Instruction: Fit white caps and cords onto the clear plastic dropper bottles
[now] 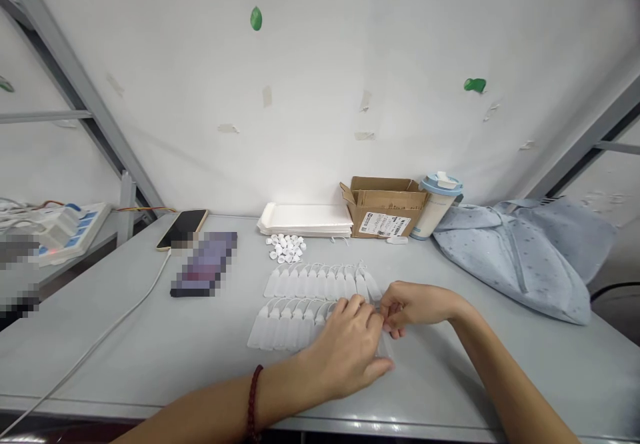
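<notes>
Two rows of small translucent white pouch-shaped pieces, each with a narrow neck and a thin white loop, lie on the table. The back row [310, 284] is fully visible; the right part of the front row [280, 329] is covered. My left hand [347, 347] rests over that covered part, its thumb spread away and its fingertips partly hidden. Close against it, at the right end of the rows, my right hand [413, 307] has its fingers curled in a pinch. What they hold is hidden. Behind the rows lies a pile of small white caps [287, 249].
At the back stand a stack of white envelopes [307, 219], an opened cardboard box [385, 207] and a lidded cup [435, 211]. Blue-grey fabric [520, 251] lies right. Two phones, one dark [183, 229] and one purple-screened [205, 264], and a white cable [110, 331] lie left.
</notes>
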The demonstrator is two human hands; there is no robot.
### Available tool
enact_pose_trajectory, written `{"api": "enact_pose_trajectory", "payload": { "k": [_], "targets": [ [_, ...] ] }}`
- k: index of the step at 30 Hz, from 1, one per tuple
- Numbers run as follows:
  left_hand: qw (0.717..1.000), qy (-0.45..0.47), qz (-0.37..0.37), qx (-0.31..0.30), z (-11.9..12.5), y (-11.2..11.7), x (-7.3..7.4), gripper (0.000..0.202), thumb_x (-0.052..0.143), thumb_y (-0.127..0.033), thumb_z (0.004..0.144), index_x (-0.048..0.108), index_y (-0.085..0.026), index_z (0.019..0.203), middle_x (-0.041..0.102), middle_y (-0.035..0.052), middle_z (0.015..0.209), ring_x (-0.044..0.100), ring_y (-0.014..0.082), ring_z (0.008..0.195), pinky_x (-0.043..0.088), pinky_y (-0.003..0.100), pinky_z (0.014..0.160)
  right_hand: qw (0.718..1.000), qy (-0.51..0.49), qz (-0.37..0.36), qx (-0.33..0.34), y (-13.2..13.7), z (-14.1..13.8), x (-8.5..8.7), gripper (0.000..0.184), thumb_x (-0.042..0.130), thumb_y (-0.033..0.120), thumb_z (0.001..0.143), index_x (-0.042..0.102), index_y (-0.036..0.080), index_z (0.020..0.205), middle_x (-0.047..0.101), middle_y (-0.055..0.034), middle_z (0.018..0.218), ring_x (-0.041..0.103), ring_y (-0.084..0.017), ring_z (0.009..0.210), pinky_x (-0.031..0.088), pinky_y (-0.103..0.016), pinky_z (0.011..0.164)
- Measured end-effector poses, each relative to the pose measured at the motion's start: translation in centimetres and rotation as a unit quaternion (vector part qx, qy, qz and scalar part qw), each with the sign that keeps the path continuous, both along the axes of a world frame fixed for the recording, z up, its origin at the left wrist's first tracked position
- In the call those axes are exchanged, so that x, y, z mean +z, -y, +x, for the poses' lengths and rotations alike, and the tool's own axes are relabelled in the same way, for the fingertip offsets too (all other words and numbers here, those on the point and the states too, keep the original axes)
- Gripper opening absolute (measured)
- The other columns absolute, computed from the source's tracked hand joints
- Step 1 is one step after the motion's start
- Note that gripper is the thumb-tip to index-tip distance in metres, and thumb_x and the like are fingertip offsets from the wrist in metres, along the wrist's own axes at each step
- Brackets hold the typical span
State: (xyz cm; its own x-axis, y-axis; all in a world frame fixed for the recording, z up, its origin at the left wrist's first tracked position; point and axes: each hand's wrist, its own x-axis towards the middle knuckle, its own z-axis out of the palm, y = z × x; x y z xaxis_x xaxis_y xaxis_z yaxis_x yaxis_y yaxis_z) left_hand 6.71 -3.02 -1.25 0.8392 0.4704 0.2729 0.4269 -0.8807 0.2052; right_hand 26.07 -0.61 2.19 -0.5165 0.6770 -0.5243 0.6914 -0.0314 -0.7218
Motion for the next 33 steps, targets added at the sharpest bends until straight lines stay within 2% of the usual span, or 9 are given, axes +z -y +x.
{"api": "enact_pose_trajectory", "payload": {
  "k": [10, 16, 19, 21, 23, 24, 28, 30, 33],
  "targets": [
    [0.999, -0.005, 0.033, 0.013, 0.1, -0.4, -0.4, 0.041, 0.062, -0.048, 0.074, 0.053, -0.013, 0.092, 0.056, 0.0073, 0.092, 0.047, 0.0246, 0.091, 0.041, 0.036, 0.074, 1.0, -0.011, -0.01, -0.01, -0.3, 0.5, -0.7, 0.015, 0.055, 0.022, 0.071, 0.065, 0.012, 0.073, 0.061, -0.0005, 0.059, 0.057, -0.01, 0.05, 0.043, -0.022, 0.054],
    [0.999, 0.042, -0.006, 0.009, -0.4, -0.7, -0.2, 0.051, 0.059, -0.057, 0.072, 0.054, -0.014, 0.098, 0.058, 0.0074, 0.092, 0.048, 0.0246, 0.091, 0.042, 0.036, 0.076, 1.0, -0.01, -0.015, -0.018, -0.3, 1.1, -0.4, 0.025, 0.055, 0.034, 0.076, 0.062, 0.012, 0.068, 0.064, -0.0025, 0.059, 0.057, -0.01, 0.048, 0.041, -0.022, 0.051],
    [0.995, 0.083, -0.051, 0.031, -1.1, -2.0, 0.5, 0.04, 0.055, -0.05, 0.078, 0.055, -0.015, 0.098, 0.059, 0.007, 0.095, 0.049, 0.0237, 0.093, 0.043, 0.036, 0.078, 0.995, -0.023, 0.073, -0.056, -0.7, 1.4, 0.0, 0.032, 0.05, 0.039, 0.081, 0.06, 0.013, 0.066, 0.065, -0.0033, 0.061, 0.058, -0.012, 0.052, 0.041, -0.022, 0.05],
    [0.989, 0.106, -0.078, 0.072, -1.6, -3.9, 1.1, 0.029, 0.05, -0.039, 0.085, 0.056, -0.015, 0.099, 0.061, 0.0074, 0.097, 0.05, 0.0226, 0.097, 0.044, 0.035, 0.081, 0.968, 0.009, 0.217, -0.123, -1.6, 1.7, 0.0, 0.033, 0.043, 0.038, 0.085, 0.06, 0.014, 0.07, 0.067, -0.0032, 0.066, 0.06, -0.013, 0.057, 0.043, -0.022, 0.053],
    [0.985, 0.093, -0.075, 0.124, -2.0, -6.5, 1.7, 0.023, 0.045, -0.028, 0.088, 0.058, -0.012, 0.099, 0.062, 0.0091, 0.1, 0.051, 0.0224, 0.1, 0.044, 0.034, 0.084, 0.9, 0.117, 0.37, -0.199, -3.1, 2.3, -0.2, 0.026, 0.041, 0.031, 0.087, 0.061, 0.016, 0.079, 0.068, -0.0033, 0.074, 0.062, -0.014, 0.066, 0.046, -0.023, 0.06],
    [0.985, 0.07, -0.056, 0.146, -2.1, -8.0, 1.9, 0.022, 0.043, -0.022, 0.088, 0.058, -0.011, 0.099, 0.062, 0.0102, 0.101, 0.052, 0.0224, 0.1, 0.043, 0.034, 0.085, 0.879, 0.147, 0.397, -0.221, -4.0, 2.7, -0.4, 0.021, 0.044, 0.025, 0.085, 0.062, 0.015, 0.084, 0.068, -0.0056, 0.082, 0.062, -0.016, 0.075, 0.046, -0.024, 0.068],
    [0.99, 0.004, -0.015, 0.143, -1.7, -13.5, 2.0, 0.03, 0.038, -0.005, 0.083, 0.06, -0.011, 0.102, 0.063, 0.0117, 0.103, 0.056, 0.0214, 0.1, 0.043, 0.031, 0.086, 0.835, 0.227, 0.428, -0.261, -7.2, 5.0, -1.8, 0.029, 0.046, 0.007, 0.078, 0.059, 0.01, 0.103, 0.06, -0.0164, 0.112, 0.054, -0.025, 0.104, 0.04, -0.032, 0.085],
    [0.99, -0.016, -0.009, 0.137, -1.2, -15.2, 1.7, 0.03, 0.039, -0.002, 0.081, 0.062, -0.011, 0.099, 0.064, 0.0126, 0.099, 0.059, 0.0217, 0.095, 0.045, 0.031, 0.081, 0.828, 0.259, 0.426, -0.258, -8.0, 6.0, -2.6, 0.037, 0.044, -0.002, 0.072, 0.059, 0.009, 0.104, 0.059, -0.0178, 0.113, 0.052, -0.026, 0.108, 0.039, -0.031, 0.086],
    [0.991, -0.047, -0.002, 0.129, -0.3, -16.4, 1.2, 0.028, 0.043, 0.002, 0.076, 0.064, -0.011, 0.09, 0.066, 0.0133, 0.088, 0.062, 0.0229, 0.084, 0.047, 0.03, 0.073, 0.824, 0.291, 0.416, -0.252, -8.2, 6.9, -3.6, 0.044, 0.042, -0.007, 0.068, 0.061, 0.011, 0.103, 0.061, -0.0152, 0.109, 0.056, -0.024, 0.103, 0.041, -0.029, 0.083]
  ]
}}
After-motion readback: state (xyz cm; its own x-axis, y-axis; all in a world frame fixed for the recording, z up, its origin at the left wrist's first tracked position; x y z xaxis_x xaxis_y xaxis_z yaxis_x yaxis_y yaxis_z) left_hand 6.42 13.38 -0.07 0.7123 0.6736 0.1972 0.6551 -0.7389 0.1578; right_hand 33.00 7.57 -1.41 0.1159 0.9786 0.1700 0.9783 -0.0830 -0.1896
